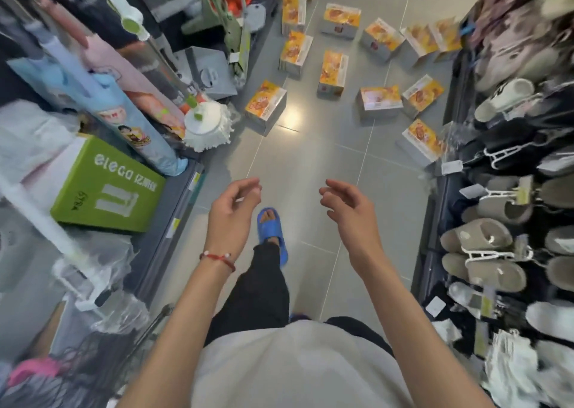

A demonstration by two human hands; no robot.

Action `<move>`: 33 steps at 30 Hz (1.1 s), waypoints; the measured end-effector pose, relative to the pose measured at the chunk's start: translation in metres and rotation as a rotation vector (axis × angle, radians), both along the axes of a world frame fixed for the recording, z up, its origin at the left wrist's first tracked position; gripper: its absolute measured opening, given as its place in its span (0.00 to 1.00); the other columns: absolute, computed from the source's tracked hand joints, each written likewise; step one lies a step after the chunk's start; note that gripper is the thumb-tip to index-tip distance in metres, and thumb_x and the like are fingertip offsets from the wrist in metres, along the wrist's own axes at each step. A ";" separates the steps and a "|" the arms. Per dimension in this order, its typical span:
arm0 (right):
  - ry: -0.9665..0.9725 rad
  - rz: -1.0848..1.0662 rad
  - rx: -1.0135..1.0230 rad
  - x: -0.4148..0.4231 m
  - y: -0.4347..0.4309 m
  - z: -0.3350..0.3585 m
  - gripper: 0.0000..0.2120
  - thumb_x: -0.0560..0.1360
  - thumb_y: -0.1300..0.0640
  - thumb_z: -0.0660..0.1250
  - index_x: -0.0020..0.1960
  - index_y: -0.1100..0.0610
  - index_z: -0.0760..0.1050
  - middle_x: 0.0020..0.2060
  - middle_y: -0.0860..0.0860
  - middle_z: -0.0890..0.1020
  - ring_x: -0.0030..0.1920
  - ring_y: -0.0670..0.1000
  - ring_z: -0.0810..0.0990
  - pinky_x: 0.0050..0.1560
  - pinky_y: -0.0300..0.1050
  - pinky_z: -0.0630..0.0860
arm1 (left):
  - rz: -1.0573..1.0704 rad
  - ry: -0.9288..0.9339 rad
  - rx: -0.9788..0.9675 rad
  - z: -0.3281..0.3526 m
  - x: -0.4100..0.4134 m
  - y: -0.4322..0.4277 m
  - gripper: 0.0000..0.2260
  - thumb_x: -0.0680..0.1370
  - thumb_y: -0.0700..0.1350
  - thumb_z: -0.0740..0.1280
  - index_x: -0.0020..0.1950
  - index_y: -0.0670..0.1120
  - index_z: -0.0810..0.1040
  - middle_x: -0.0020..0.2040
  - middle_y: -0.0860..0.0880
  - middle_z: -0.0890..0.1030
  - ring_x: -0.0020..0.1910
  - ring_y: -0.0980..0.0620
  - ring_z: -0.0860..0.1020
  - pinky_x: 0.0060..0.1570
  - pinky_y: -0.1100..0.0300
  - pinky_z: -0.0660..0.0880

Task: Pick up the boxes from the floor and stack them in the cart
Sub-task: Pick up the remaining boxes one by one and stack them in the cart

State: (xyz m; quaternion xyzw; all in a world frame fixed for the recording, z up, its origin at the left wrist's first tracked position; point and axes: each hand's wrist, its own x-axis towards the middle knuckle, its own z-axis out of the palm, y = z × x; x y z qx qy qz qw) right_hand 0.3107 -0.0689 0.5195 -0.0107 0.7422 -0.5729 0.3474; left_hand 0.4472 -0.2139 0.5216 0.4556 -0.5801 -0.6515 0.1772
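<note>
Nearest, I see my left hand (231, 213) and right hand (349, 208) both loosely curled and holding nothing, hovering over the floor (310, 165). Farther off, well apart from them, the yellow boxes (331, 73) lie scattered across the aisle, the closest box (265, 106) far-left.

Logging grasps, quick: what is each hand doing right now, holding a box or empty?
Left hand: open, fingers loosely curled, holding nothing.
Right hand: open, fingers loosely curled, holding nothing.
</note>
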 end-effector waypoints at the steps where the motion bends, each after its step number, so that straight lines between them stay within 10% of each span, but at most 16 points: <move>1: 0.006 0.000 0.007 -0.016 -0.016 -0.002 0.13 0.81 0.62 0.67 0.64 0.53 0.80 0.55 0.48 0.86 0.58 0.47 0.84 0.62 0.43 0.78 | 0.000 -0.003 0.006 -0.004 -0.016 -0.017 0.09 0.81 0.41 0.66 0.55 0.54 0.82 0.55 0.52 0.84 0.56 0.52 0.82 0.55 0.61 0.75; 19: -0.066 0.087 0.092 -0.274 -0.247 -0.002 0.12 0.82 0.59 0.66 0.64 0.51 0.80 0.56 0.48 0.86 0.56 0.48 0.85 0.59 0.44 0.78 | 0.028 -0.093 0.007 -0.012 -0.275 -0.256 0.10 0.80 0.42 0.66 0.52 0.57 0.82 0.53 0.52 0.84 0.52 0.51 0.82 0.53 0.59 0.74; 33: -0.051 0.648 0.225 -0.504 -0.387 -0.007 0.11 0.83 0.55 0.66 0.65 0.50 0.79 0.58 0.48 0.84 0.57 0.47 0.83 0.66 0.49 0.78 | 0.548 -0.121 0.171 -0.025 -0.444 -0.300 0.10 0.80 0.40 0.66 0.51 0.55 0.81 0.57 0.48 0.83 0.51 0.52 0.82 0.52 0.58 0.76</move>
